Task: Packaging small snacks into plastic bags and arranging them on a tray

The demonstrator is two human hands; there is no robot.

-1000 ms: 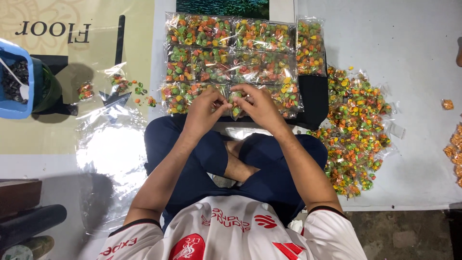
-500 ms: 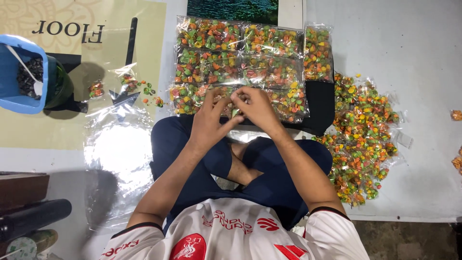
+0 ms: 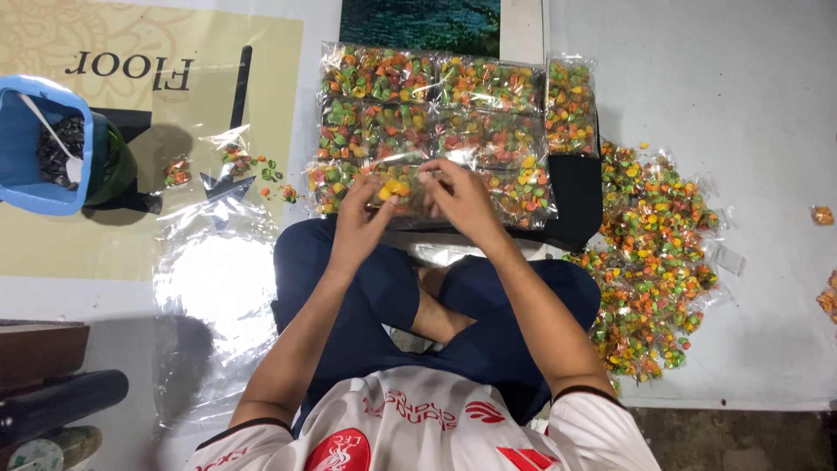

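Bright overhead light; plastic glare

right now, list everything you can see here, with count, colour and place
small packet: one, clear with yellow, orange and green pieces, held between both hands
packed bags: several in rows, clear with orange, green and yellow pieces, lying ahead of the hands
loose heap of small packets: too many to count, same colours, on the floor to the right
blue tub: one, holding dark pieces and a white spoon, far left
clear plastic sheet: one, shiny, on the floor to the left
stray pieces: a few, orange and green, left of the bags
left hand: on the small packet's left side
right hand: on its right side
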